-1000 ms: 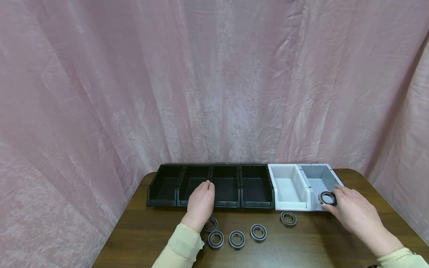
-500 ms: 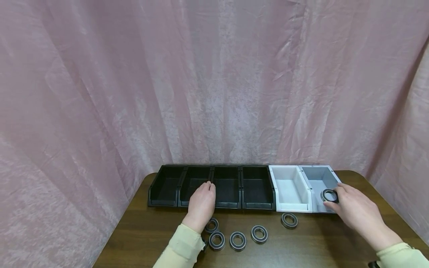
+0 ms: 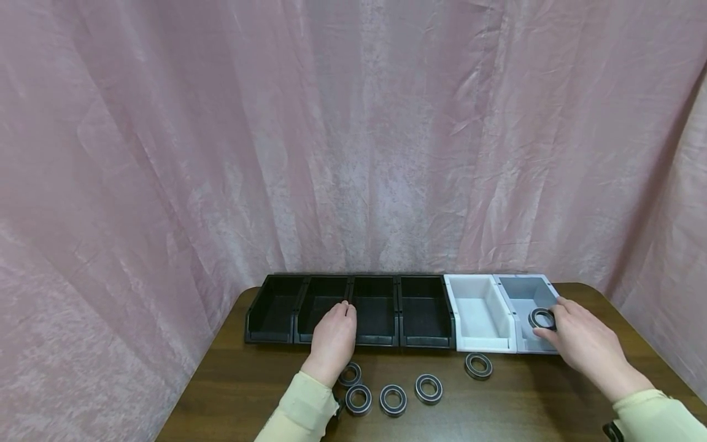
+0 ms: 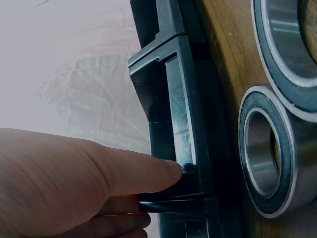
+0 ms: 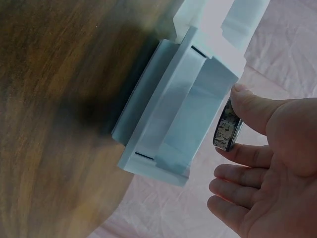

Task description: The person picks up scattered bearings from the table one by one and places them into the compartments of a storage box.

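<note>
My right hand pinches a ball bearing between thumb and forefinger over the light grey bin. In the right wrist view this bearing is seen edge-on, just off the bin's open side, while the other fingers are loosely bent. My left hand is at the divider between two black bins, its thumb stretched out over a bin front and its fingers loosely bent below. Whether it touches the bin is unclear. Beside its wrist lie two bearings, one behind the other.
Several black bins, a white bin and the grey one form a row at the back of the wooden table. Three more bearings lie in front: one, another, and one near the white bin. A pink curtain hangs behind.
My right hand has moved the bearing slightly farther back over the grey bin. The left hand stays in place, and the head view has shifted a little.
</note>
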Demonstrator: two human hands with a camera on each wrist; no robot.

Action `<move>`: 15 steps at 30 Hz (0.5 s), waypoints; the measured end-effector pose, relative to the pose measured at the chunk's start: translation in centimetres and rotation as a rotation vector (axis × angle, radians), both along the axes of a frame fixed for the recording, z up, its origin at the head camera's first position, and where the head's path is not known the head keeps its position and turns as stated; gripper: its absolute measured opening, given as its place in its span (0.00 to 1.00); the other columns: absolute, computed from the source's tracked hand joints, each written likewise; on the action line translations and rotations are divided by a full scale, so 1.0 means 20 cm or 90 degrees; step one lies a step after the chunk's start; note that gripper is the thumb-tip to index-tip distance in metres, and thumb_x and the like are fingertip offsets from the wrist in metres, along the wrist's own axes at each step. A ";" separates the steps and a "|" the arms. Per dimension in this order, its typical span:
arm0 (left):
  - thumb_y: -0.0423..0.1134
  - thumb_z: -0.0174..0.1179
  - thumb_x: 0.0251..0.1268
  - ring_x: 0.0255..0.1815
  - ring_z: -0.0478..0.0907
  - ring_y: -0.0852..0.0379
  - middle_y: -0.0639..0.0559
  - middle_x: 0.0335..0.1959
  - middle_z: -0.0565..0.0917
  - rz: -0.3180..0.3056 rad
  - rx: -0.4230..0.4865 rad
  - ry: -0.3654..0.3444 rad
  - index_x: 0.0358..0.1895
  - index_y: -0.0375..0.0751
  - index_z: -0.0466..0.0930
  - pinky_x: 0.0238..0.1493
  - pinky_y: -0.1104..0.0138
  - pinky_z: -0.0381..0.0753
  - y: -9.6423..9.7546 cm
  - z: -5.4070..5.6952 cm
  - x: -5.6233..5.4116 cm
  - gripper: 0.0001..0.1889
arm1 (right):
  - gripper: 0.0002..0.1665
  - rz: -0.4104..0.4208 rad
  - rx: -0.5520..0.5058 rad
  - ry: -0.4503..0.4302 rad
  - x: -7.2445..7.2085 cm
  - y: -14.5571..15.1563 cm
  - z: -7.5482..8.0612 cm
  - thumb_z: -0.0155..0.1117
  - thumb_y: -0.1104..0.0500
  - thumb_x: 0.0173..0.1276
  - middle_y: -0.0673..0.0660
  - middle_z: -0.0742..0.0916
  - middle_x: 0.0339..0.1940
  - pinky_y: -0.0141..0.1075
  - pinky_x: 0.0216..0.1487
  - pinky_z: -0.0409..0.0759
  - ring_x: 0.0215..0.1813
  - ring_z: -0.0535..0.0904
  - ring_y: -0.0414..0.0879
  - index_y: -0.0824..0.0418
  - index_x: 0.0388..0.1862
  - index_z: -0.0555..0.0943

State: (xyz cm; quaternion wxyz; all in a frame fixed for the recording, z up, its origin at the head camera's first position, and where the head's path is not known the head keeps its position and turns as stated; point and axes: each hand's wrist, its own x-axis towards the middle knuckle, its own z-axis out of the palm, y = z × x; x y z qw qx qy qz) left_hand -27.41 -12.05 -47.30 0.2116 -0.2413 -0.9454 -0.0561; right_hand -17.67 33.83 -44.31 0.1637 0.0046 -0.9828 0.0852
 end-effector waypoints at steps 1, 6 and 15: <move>0.26 0.83 0.57 0.61 0.88 0.41 0.34 0.61 0.88 0.000 0.000 0.000 0.60 0.29 0.87 0.63 0.54 0.88 0.00 0.00 0.00 0.26 | 0.33 -0.002 -0.001 -0.004 -0.01 0.00 0.00 0.82 0.52 0.68 0.85 0.78 0.67 0.74 0.59 0.79 0.68 0.75 0.80 0.79 0.54 0.81; 0.26 0.84 0.56 0.61 0.88 0.41 0.34 0.61 0.88 -0.002 -0.002 -0.001 0.59 0.28 0.87 0.63 0.54 0.88 0.00 0.00 0.00 0.26 | 0.33 -0.003 0.001 -0.016 -0.03 0.01 0.00 0.81 0.52 0.70 0.86 0.77 0.68 0.74 0.60 0.79 0.69 0.74 0.81 0.80 0.54 0.80; 0.27 0.83 0.58 0.62 0.87 0.41 0.34 0.62 0.87 0.000 -0.002 -0.006 0.60 0.28 0.87 0.64 0.54 0.87 0.00 0.00 0.00 0.26 | 0.32 -0.011 0.005 -0.044 -0.10 0.02 -0.01 0.82 0.50 0.70 0.80 0.82 0.56 0.67 0.49 0.83 0.55 0.80 0.72 0.79 0.48 0.80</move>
